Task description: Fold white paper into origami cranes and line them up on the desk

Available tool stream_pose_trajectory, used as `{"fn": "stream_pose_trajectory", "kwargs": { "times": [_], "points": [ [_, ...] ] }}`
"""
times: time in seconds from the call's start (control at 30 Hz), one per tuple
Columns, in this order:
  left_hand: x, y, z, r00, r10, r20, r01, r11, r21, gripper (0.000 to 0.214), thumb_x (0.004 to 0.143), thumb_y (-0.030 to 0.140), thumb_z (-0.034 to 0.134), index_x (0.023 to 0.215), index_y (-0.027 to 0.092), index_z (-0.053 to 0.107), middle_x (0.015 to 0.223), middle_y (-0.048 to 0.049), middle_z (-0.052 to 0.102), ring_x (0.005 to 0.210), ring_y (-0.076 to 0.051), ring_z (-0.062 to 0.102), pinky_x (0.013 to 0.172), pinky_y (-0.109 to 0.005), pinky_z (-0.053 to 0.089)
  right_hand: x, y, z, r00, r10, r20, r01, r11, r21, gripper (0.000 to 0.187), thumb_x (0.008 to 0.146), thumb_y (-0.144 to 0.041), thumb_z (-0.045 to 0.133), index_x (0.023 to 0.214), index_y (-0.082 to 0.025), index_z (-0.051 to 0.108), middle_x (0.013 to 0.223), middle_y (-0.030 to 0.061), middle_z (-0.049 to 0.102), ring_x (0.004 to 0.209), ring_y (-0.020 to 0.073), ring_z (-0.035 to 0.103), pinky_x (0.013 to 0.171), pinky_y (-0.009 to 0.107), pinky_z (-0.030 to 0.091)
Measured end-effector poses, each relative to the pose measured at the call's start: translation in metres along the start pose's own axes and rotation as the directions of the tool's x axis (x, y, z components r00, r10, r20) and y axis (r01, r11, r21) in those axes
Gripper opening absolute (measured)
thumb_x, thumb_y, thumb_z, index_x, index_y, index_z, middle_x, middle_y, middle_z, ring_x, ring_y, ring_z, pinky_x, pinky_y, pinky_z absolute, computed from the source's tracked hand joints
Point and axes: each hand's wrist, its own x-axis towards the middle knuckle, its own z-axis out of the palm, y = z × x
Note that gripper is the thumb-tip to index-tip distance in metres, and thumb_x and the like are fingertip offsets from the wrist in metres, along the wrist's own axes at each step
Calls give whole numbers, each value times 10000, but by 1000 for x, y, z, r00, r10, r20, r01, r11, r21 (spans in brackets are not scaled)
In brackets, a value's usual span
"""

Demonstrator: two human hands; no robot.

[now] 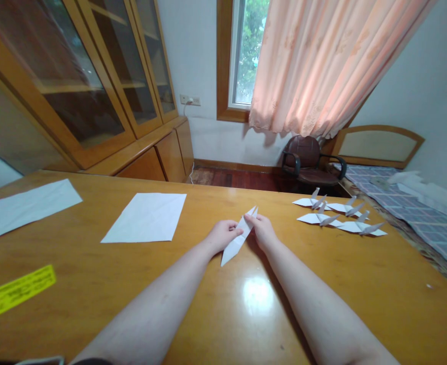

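Note:
A long, narrow piece of folded white paper point(235, 245) is held just above the table, tilted, with its two slim points directed away from me. My left hand point(223, 235) pinches its left edge, the thumb lying on the upper face. On the other side, my right hand point(260, 229) grips the paper close to the split points. Fingers of both hands are partly hidden behind the paper. Several folded paper cranes point(318, 218) stand grouped at the table's far right.
The wooden table point(208, 314) carries a white paper sheet point(145, 218) left of my hands and another sheet point(29, 208) farther left. A yellow label point(18, 293) lies at the near left. Beyond the table are a cabinet point(173, 152) and a brown armchair point(307, 157).

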Motion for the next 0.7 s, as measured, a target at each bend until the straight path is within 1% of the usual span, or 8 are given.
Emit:
{"fn": "stream_pose_trajectory", "kwargs": {
  "times": [0.1, 0.17, 0.23, 0.3, 0.4, 0.47, 0.53, 0.7],
  "points": [
    [-1, 1, 2, 1000, -11, 8, 12, 999, -37, 146, 726, 272, 607, 768, 135, 634, 661, -10, 646, 584, -130, 576, 514, -210, 393, 4, 0, -5, 995, -46, -92, 44, 999, -25, 353, 573, -468, 741, 614, -137, 624, 494, -9, 563, 446, 101, 449, 437, 225, 293],
    [-2, 0, 4, 997, -62, 38, 66, 990, -125, 176, 765, 308, 586, 821, 142, 595, 643, -12, 643, 554, -139, 597, 489, -215, 412, 7, 0, -8, 981, -86, -173, 82, 996, -30, 362, 590, -486, 725, 632, -141, 625, 455, -28, 523, 417, 90, 404, 410, 224, 252],
    [-3, -2, 6, 989, -115, 97, 135, 963, -235, 207, 804, 347, 551, 875, 152, 551, 631, -13, 641, 530, -156, 618, 470, -233, 442, 9, -1, -10, 969, -121, -217, 118, 993, -25, 367, 608, -499, 710, 624, -147, 610, 431, -42, 490, 400, 81, 370, 395, 222, 228],
    [-3, -3, 8, 982, -137, 133, 172, 938, -301, 211, 813, 350, 550, 893, 156, 532, 627, -16, 640, 522, -166, 629, 464, -250, 469, 8, -2, -10, 975, -127, -185, 126, 992, -17, 362, 622, -498, 703, 624, -153, 594, 436, -45, 490, 394, 77, 367, 386, 217, 228],
    [-2, -3, 8, 984, -150, 95, 172, 936, -307, 179, 795, 299, 580, 879, 143, 553, 621, -23, 643, 507, -157, 623, 456, -246, 477, 4, -3, -9, 997, -63, -38, 60, 994, -89, 355, 617, -485, 713, 614, -160, 569, 426, -43, 498, 365, 78, 371, 360, 214, 219],
    [-1, -3, 7, 985, -157, 72, 171, 939, -300, 157, 780, 252, 590, 883, 135, 573, 633, -29, 655, 515, -152, 625, 459, -238, 480, 2, -3, -8, 999, -44, 14, 46, 985, -165, 361, 620, -484, 711, 587, -163, 551, 396, -43, 481, 346, 81, 369, 349, 216, 217],
    [1, -3, 6, 984, -161, 70, 174, 941, -290, 155, 764, 210, 596, 896, 129, 592, 641, -32, 665, 520, -146, 627, 463, -228, 478, 1, -3, -8, 997, -78, -3, 76, 976, -204, 369, 635, -488, 698, 562, -166, 534, 377, -48, 458, 343, 81, 368, 350, 216, 224],
    [4, -5, 3, 976, -209, 61, 218, 943, -252, 163, 771, 180, 580, 911, 110, 623, 596, -30, 657, 456, -110, 588, 401, -179, 407, 9, -1, -16, 976, -145, -161, 113, 976, -188, 368, 651, -489, 683, 557, -177, 515, 383, -56, 442, 355, 83, 362, 357, 221, 238]
  ]
}}
